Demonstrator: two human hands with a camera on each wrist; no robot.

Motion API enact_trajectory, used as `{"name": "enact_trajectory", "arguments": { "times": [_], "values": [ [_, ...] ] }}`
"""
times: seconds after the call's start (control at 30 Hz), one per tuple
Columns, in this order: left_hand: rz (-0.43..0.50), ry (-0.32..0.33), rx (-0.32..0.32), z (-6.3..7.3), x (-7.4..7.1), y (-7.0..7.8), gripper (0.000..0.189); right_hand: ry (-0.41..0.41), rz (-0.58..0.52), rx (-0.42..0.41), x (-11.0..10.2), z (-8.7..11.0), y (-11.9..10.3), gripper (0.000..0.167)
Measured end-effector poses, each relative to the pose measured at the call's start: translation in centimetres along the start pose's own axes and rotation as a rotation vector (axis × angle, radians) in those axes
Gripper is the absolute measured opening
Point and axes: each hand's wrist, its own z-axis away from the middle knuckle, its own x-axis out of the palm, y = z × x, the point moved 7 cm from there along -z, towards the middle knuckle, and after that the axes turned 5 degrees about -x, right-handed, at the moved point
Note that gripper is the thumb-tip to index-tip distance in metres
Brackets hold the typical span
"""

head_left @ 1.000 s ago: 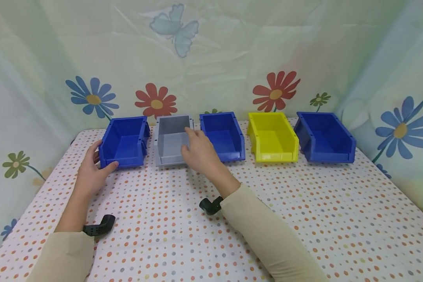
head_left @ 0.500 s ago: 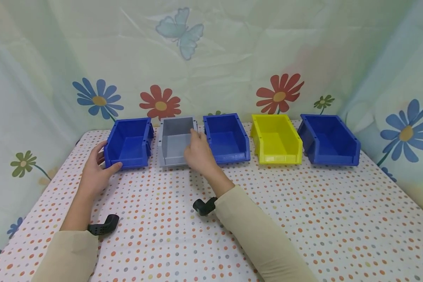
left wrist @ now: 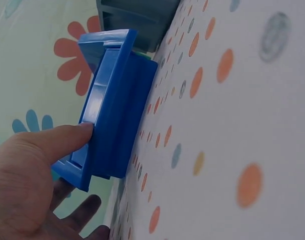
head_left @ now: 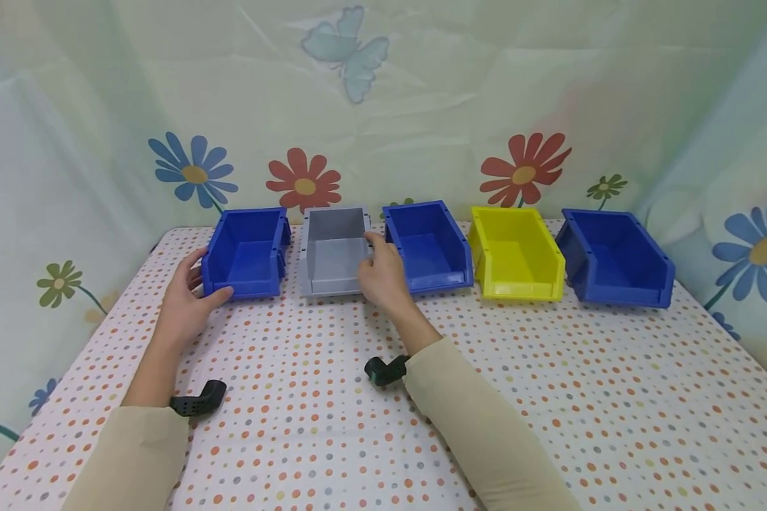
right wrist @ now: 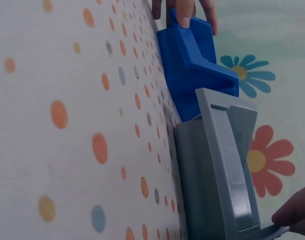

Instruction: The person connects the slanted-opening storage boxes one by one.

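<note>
Head view: my left hand (head_left: 187, 305) grips the leftmost blue bin (head_left: 249, 262), my right hand (head_left: 385, 277) the gray bin (head_left: 334, 261) beside it; I seem to be spacing them. Left wrist: thumb on the front lip. Right wrist: side rim pinched; nudging calls for light pressure.

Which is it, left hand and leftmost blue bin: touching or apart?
Touching. The left wrist view shows the left hand with its thumb on the leftmost blue bin, at the front.

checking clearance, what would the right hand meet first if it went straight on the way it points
The gray open-front bin, whose right side the right hand grips; beyond, probably the flower-print backdrop, though depth is unclear.
</note>
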Motion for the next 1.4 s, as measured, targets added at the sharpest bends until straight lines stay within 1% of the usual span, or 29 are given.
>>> {"name": "enact_trajectory", "arguments": {
  "times": [0.27,0.43,0.6,0.8,1.03,1.2,1.4],
  "values": [
    [0.016,-0.008,-0.011,-0.2,0.3,0.0,0.089,0.052,-0.021,-0.044,-0.9,-0.1,-0.4,0.055],
    [0.025,-0.008,-0.021,-0.2,0.7,0.2,0.089,0.079,-0.046,-0.053,-1.3,-0.2,-0.5,0.055],
    [0.021,-0.02,-0.005,-0.1,0.9,0.5,0.091,0.09,-0.101,-0.052,-1.6,-0.2,-0.4,0.054],
    [0.019,-0.029,0.017,-0.1,0.9,0.7,0.091,0.091,-0.141,-0.052,-1.6,-0.3,-0.4,0.054],
    [0.011,-0.035,0.001,0.1,0.6,0.6,0.092,0.067,-0.159,-0.046,-0.8,-0.2,-0.6,0.054],
    [0.014,-0.041,0.004,0.2,0.5,0.5,0.093,0.064,-0.15,-0.042,-0.3,-0.3,-0.6,0.054],
    [0.021,-0.035,0.0,0.2,0.5,0.4,0.092,0.067,-0.147,-0.055,-0.2,-0.4,-0.9,0.054]
  ]
}}
